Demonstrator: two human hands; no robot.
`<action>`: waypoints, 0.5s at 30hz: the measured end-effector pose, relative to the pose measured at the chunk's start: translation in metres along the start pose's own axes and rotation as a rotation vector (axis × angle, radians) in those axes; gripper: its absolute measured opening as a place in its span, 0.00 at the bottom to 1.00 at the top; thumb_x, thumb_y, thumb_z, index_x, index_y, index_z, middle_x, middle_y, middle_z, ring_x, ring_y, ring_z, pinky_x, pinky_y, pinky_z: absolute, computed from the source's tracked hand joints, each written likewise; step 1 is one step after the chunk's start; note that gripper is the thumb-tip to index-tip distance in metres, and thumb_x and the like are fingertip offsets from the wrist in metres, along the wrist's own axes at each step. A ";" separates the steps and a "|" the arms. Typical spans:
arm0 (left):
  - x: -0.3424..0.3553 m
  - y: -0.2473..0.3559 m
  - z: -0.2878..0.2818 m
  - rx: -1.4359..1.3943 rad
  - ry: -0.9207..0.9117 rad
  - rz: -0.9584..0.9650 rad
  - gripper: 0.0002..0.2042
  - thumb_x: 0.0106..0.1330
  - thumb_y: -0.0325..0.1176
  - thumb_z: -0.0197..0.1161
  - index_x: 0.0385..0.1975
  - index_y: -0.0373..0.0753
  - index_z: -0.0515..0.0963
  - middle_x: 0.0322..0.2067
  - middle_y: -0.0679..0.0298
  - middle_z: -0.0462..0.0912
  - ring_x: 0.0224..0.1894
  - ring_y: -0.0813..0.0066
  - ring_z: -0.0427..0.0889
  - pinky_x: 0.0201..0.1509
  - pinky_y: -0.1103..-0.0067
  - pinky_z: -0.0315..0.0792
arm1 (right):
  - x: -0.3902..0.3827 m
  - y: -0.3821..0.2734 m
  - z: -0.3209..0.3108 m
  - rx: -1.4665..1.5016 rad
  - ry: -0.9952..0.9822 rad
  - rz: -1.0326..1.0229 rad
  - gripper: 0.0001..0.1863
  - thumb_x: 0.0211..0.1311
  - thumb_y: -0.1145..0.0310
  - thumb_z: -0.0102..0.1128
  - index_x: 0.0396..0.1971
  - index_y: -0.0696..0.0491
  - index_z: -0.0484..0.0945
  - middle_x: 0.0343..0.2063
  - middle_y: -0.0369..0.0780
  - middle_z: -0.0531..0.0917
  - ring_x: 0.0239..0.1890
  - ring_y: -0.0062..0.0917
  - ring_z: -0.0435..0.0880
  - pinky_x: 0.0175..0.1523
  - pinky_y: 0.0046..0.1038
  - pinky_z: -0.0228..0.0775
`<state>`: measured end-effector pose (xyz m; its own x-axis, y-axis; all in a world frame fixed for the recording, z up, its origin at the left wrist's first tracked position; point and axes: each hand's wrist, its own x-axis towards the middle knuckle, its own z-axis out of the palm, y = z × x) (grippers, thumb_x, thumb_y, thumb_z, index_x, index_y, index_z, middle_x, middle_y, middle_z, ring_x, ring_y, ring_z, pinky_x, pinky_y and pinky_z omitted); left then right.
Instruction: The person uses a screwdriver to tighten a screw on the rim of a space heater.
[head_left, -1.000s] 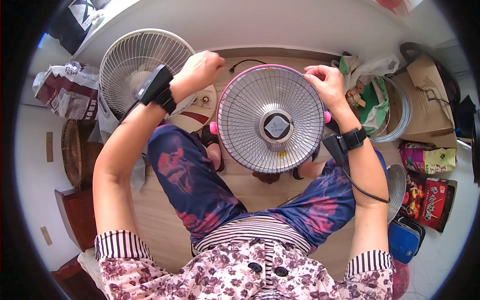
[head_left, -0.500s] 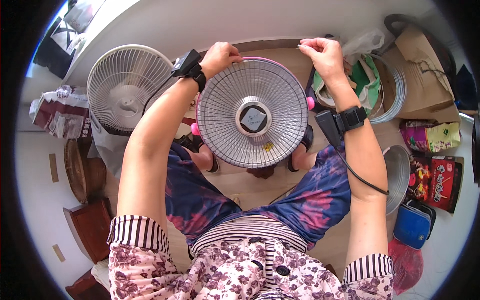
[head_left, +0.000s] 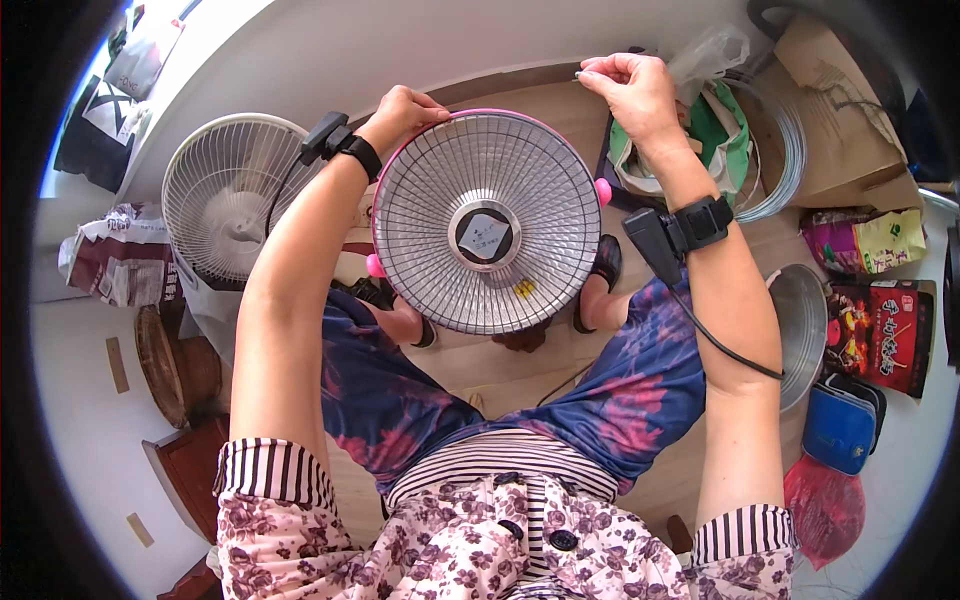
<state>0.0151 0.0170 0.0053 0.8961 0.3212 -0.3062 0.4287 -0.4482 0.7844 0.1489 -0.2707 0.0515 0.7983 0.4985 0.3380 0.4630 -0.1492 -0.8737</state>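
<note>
- A round dish heater (head_left: 487,228) with a pink rim faces up over the floor (head_left: 480,372), between the person's feet and near the floor's far edge; its base is mostly hidden beneath it.
- The left hand (head_left: 405,112) has its bent fingers touching the heater's rim at the upper left; whether they grip it cannot be told.
- The right hand (head_left: 632,92) is raised near the floor's far edge, apart from the heater, thumb and forefinger pinched on a small pale piece (head_left: 580,75), too small to identify.
- Pink knobs (head_left: 603,191) stick out from both sides of the heater.
- Toward the floor's far left corner is a white fan (head_left: 235,200) with a wire guard, partly behind the left forearm; a maroon-and-white sack (head_left: 120,255) is just beside it.
- Toward the far right corner are a green-and-white bag (head_left: 725,150), a coil of wire (head_left: 795,165) and a cardboard box (head_left: 845,110).
- Along the right edge are a metal basin (head_left: 803,335) and a blue case (head_left: 838,430).
</note>
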 end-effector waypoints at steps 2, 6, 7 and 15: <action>-0.001 -0.001 0.001 -0.126 -0.062 -0.024 0.11 0.59 0.33 0.65 0.35 0.31 0.82 0.26 0.62 0.83 0.26 0.79 0.79 0.32 0.83 0.74 | -0.001 0.000 0.000 -0.016 0.012 -0.007 0.06 0.45 0.70 0.67 0.24 0.56 0.84 0.20 0.38 0.84 0.24 0.18 0.81 0.34 0.22 0.74; 0.004 -0.003 0.000 -0.084 -0.062 -0.053 0.12 0.60 0.33 0.64 0.36 0.30 0.81 0.27 0.62 0.82 0.27 0.79 0.79 0.32 0.83 0.74 | 0.000 0.001 0.000 -0.033 0.016 -0.022 0.06 0.45 0.70 0.67 0.24 0.56 0.84 0.20 0.38 0.84 0.24 0.18 0.81 0.34 0.22 0.74; 0.005 -0.005 0.000 -0.041 -0.050 -0.044 0.11 0.60 0.33 0.64 0.36 0.30 0.81 0.28 0.63 0.82 0.27 0.79 0.79 0.32 0.82 0.74 | 0.000 0.001 0.001 -0.032 0.016 -0.021 0.06 0.45 0.70 0.67 0.24 0.56 0.84 0.20 0.38 0.84 0.24 0.18 0.81 0.34 0.22 0.74; 0.007 -0.015 -0.006 0.203 -0.019 0.082 0.11 0.58 0.36 0.66 0.35 0.34 0.83 0.26 0.62 0.83 0.28 0.78 0.79 0.36 0.80 0.75 | -0.003 0.005 0.000 -0.001 0.001 -0.015 0.07 0.45 0.69 0.68 0.24 0.56 0.84 0.21 0.37 0.84 0.24 0.18 0.81 0.34 0.20 0.73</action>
<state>0.0145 0.0307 -0.0057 0.9302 0.2617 -0.2572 0.3666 -0.6317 0.6830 0.1486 -0.2734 0.0460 0.7915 0.5002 0.3513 0.4755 -0.1428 -0.8681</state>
